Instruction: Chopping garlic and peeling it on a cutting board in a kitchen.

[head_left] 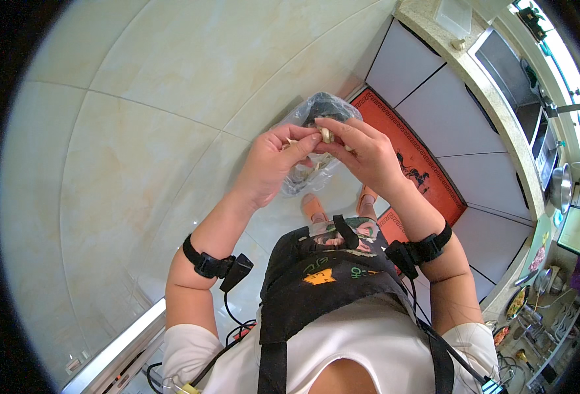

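Both of my hands meet above a bin lined with a clear plastic bag (pixel 297 184). My right hand (pixel 369 152) pinches pale garlic (pixel 326 135) between thumb and fingers. Against its left side press the thumb and index finger of my left hand (pixel 275 160). A bit of dry, papery skin (pixel 288 143) shows inside the curl of my left fingers. Pale scraps (pixel 312 170) lie in the bag below, partly hidden by the hands. Another pale piece shows under the right fingers, too covered to name.
At the right, a red patterned mat (pixel 418 167) lies along white cabinets (pixel 487 180). Above them runs a stone countertop (pixel 509 133) with a sink (pixel 504 64), a metal bowl (pixel 561 187) and a green cutting board (pixel 578 231). Orange slippers (pixel 313 207) are below me.
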The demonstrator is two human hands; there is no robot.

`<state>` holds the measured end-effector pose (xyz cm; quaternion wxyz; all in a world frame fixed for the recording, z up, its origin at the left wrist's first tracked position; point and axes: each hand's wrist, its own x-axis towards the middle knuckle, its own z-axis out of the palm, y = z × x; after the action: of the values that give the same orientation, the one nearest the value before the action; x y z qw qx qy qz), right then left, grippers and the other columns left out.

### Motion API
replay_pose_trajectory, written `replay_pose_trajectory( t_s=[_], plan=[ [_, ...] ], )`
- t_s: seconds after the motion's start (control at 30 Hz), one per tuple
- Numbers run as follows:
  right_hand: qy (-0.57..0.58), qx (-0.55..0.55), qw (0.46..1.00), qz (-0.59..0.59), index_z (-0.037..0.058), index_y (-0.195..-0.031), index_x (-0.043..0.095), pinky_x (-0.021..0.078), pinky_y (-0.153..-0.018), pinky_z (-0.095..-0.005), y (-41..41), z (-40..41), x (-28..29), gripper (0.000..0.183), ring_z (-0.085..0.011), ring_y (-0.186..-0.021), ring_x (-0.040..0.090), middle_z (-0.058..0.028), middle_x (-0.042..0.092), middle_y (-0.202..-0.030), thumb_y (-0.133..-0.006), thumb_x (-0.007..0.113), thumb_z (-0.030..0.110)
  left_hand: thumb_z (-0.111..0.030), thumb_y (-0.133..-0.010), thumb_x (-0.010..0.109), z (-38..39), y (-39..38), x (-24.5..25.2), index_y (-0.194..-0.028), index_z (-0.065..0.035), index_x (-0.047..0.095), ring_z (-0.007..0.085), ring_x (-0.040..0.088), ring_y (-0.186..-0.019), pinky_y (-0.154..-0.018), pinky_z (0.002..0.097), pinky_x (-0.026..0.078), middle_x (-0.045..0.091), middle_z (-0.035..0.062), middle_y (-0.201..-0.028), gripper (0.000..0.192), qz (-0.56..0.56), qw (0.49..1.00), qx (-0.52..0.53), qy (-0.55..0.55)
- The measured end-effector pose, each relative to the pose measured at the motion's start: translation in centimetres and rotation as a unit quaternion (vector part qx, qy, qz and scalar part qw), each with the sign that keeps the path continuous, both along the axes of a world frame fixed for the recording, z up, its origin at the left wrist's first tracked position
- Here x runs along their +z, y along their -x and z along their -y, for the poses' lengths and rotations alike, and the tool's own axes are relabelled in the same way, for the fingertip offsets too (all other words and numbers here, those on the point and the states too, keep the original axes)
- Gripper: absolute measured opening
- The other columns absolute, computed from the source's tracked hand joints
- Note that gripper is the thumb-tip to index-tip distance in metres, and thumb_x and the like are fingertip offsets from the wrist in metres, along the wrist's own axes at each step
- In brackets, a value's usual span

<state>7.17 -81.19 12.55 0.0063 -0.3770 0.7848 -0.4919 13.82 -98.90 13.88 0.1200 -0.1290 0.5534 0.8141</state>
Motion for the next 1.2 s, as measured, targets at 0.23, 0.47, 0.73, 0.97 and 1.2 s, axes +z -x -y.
replay_pose_trajectory(
  t_s=[0.23,0.47,0.73,0.97,1.2],
  plan=[
    [-0.021,0.005,0.999,-0.046,0.0040,-0.096,0.061,0.0492,-0.061,-0.0354,0.2,-0.2,0.3,0.024,-0.0268,-0.072,0.060,-0.0095,0.059,-0.081,-0.077,0.069,0.016,-0.016,-0.088,0.062,0.2,-0.2,0.1,-0.104,-0.0018,0.064,0.0062,0.057,-0.072,-0.060,0.0206,0.039,0.066,0.0027,-0.083,0.021,-0.014,0.997,-0.005,0.080],
    [-0.022,0.009,0.998,-0.058,0.0037,-0.095,0.061,0.0499,-0.062,-0.0363,0.1,-0.2,0.3,0.023,-0.0277,-0.073,0.061,-0.0100,0.060,-0.081,-0.077,0.069,0.016,-0.015,-0.085,0.066,0.5,0.1,0.3,-0.096,-0.0010,0.068,0.0056,0.056,-0.066,-0.057,0.0197,0.038,0.065,0.0029,-0.076,0.018,-0.012,0.995,-0.007,0.099],
    [-0.058,0.050,0.994,-0.075,0.0035,-0.091,0.059,0.0488,-0.066,-0.0377,-0.1,-0.1,0.5,0.019,-0.0286,-0.076,0.059,-0.0106,0.057,-0.081,-0.078,0.065,0.015,-0.013,-0.083,0.065,0.8,0.3,0.8,-0.090,0.0018,0.068,0.0040,0.055,-0.069,-0.060,0.0189,0.043,0.066,0.0028,-0.079,0.016,-0.030,0.980,-0.041,0.191],
    [-0.075,0.068,0.992,-0.077,0.0033,-0.089,0.058,0.0481,-0.067,-0.0380,-0.4,0.1,0.8,0.017,-0.0291,-0.078,0.058,-0.0109,0.056,-0.081,-0.078,0.064,0.014,-0.011,-0.083,0.066,1.0,-0.2,2.2,-0.090,0.0002,0.069,0.0039,0.054,-0.064,-0.057,0.0187,0.041,0.066,0.0028,-0.076,0.014,-0.024,0.972,-0.055,0.229],
    [-0.080,0.068,0.992,-0.076,0.0038,-0.090,0.058,0.0477,-0.065,-0.0376,-1.2,1.1,1.4,0.016,-0.0297,-0.077,0.058,-0.0114,0.057,-0.080,-0.078,0.064,0.013,-0.010,-0.081,0.066,2.1,-0.6,1.5,-0.083,0.0002,0.067,0.0024,0.052,-0.060,-0.054,0.0186,0.040,0.064,0.0007,-0.073,0.011,-0.042,0.956,-0.061,0.284]
  ],
)
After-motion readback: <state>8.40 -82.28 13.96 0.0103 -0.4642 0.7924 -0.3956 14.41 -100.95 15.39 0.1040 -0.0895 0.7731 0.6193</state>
